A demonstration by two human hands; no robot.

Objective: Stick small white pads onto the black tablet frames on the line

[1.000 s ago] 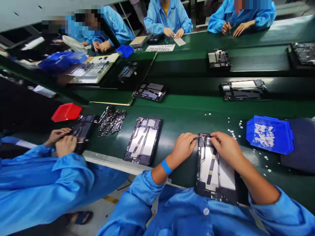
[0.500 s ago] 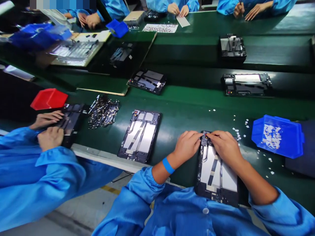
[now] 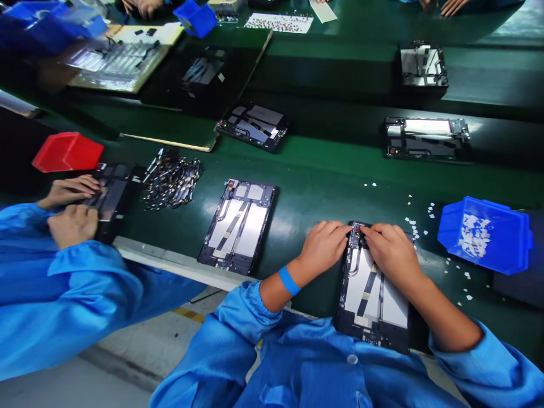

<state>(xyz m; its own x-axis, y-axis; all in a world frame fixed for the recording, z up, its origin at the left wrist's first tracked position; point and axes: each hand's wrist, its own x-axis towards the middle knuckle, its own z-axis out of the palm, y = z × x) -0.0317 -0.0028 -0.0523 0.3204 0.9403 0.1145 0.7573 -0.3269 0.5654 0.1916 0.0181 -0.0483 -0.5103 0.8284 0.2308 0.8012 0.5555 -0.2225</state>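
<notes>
An opened tablet (image 3: 376, 289) lies in front of me at the table's edge, its silver battery plates, dark ribbon cables and circuit board exposed. My left hand (image 3: 325, 246) is closed at its upper left corner, fingertips and thumb against the rim. Across from it, my right hand (image 3: 393, 249) is bent over the top of the same tablet. Its thumb and fingers are pinched beside a small red part (image 3: 358, 229) near the camera area. Whatever sits between those right fingertips is too small or hidden to make out.
Right of me stands a blue bin (image 3: 510, 238) of small white pieces, with more pieces scattered beside it. Another opened tablet (image 3: 238, 226) lies to my left, near a pile of metal parts (image 3: 172, 180). A co-worker's hands (image 3: 74, 218) are further left, by a red bin (image 3: 68, 152).
The camera view has shifted slightly, so the far side of the table sits higher in the picture. Both my hands stay at the tablet's top end, with only slight finger movement.
</notes>
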